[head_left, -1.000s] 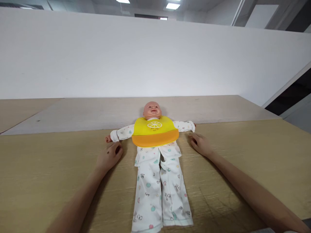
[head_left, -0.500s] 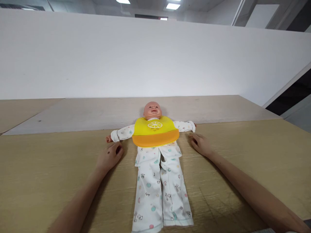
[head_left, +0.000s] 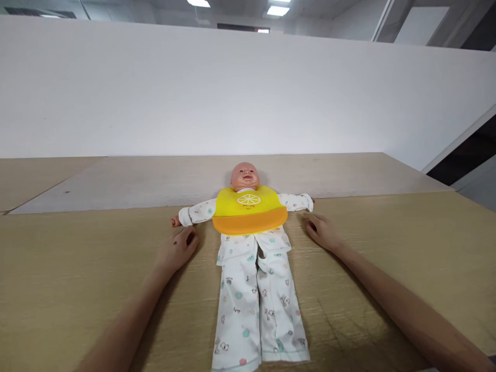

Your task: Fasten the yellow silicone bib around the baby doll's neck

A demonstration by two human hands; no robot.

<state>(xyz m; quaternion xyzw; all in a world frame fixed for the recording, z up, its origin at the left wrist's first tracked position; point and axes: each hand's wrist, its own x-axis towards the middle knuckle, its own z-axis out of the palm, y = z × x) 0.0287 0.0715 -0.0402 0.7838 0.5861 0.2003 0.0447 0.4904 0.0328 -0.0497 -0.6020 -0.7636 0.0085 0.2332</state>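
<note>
A baby doll lies on its back in the middle of the table, its arms spread to the sides. Over its chest is a yellow bib with a citrus slice print and an orange pocket along the bottom. Its white patterned top shows below the bib, above matching trousers. My left hand rests on the table just below the doll's arm on the left, fingers curled in with nothing in them. Opposite, my right hand lies below the other sleeve, also loosely closed and holding nothing.
The wooden table has a paler board along its back. Behind that stands a white partition. At the far right, a dark gap shows past the partition's edge.
The camera view has shifted very slightly. Both hands and the doll stay where they were.
</note>
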